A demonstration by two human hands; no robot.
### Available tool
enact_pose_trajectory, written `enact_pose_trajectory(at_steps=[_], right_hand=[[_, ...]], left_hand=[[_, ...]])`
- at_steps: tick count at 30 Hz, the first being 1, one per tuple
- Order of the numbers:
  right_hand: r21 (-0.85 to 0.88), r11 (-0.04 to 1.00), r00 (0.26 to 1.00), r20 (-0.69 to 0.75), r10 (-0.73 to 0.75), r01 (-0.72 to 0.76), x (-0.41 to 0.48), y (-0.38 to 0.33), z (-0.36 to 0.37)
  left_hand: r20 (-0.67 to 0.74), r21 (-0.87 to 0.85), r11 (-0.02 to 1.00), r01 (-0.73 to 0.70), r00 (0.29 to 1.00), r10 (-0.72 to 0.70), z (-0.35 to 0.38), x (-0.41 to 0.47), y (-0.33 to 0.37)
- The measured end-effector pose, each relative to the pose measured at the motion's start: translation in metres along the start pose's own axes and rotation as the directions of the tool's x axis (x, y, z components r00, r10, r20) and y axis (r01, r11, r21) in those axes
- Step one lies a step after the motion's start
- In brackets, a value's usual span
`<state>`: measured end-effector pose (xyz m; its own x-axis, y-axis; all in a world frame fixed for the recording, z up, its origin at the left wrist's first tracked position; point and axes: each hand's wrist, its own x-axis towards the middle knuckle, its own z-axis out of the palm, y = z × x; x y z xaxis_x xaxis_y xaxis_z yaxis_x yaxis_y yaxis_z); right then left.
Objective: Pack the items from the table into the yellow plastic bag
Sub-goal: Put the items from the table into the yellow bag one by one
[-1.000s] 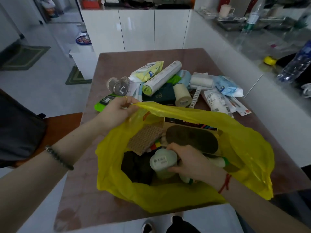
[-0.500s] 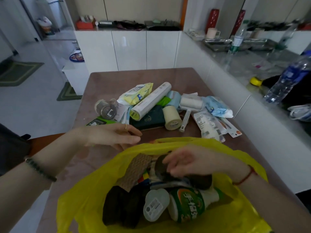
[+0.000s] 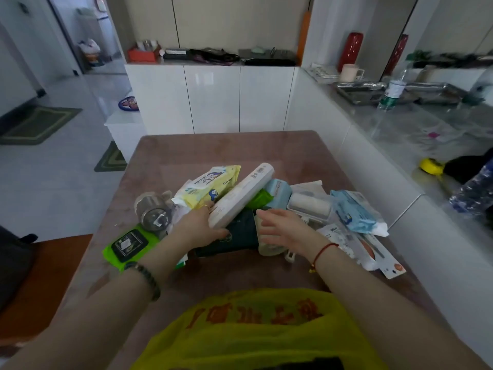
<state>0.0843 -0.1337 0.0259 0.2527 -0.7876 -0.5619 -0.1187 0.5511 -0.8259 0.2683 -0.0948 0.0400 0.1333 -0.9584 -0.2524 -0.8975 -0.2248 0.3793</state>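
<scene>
both hands over the pile on the table (image 3: pixel 186 156). left hand (image 3: pixel 198 227) curled at white roll (image 3: pixel 241 194); right hand (image 3: pixel 282 229) spread on tape roll (image 3: pixel 268 248). yellow bag (image 3: pixel 253 332) nearest, apart from the pile.

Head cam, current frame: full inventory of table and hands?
table: 1, brown, centre
yellow plastic bag: 1, yellow, near edge
white roll: 1, white, atop pile
wipes pack: 1, yellow, far left of pile
green pack: 1, green, left edge of pile
tape roll: 1, clear, left
dark pouch: 1, dark green, between the hands
lint roller: 1, white, right
blue pack: 1, right
left hand: on white roll
right hand: open, over pile
</scene>
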Motion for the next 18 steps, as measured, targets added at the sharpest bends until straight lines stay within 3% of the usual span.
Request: enact_pose_trajectory(at_steps=[3,7,10,14,16,18], right_hand=[[0.083,0.996,0.998,0.062,0.026,-0.031,0.013,0.004,0.008],[0.192,0.980,0.993,0.110,0.029,-0.050,0.017,0.000,0.016],[0.281,0.960,0.993,0.115,-0.037,0.003,0.002,-0.011,0.023],[0.441,0.853,0.958,-0.063,-0.280,0.279,-0.044,-0.029,0.024],[0.443,0.783,0.896,-0.136,-0.422,0.436,-0.078,-0.042,0.022],[0.387,0.700,0.792,-0.165,-0.588,0.601,-0.119,-0.053,0.019]], left_hand=[[-0.035,0.047,0.999,0.004,0.999,-0.002,0.006,0.004,-0.001],[0.052,-0.325,0.945,0.038,0.998,-0.023,-0.004,-0.013,0.009],[0.081,-0.442,0.893,-0.090,0.987,0.139,-0.013,-0.040,0.006],[0.010,-0.490,0.811,-0.320,0.928,0.372,-0.026,-0.077,0.001],[-0.006,-0.538,0.750,-0.385,0.891,0.453,-0.033,-0.097,0.000],[0.093,-0.533,0.765,-0.361,0.874,0.478,-0.036,-0.118,-0.007]])
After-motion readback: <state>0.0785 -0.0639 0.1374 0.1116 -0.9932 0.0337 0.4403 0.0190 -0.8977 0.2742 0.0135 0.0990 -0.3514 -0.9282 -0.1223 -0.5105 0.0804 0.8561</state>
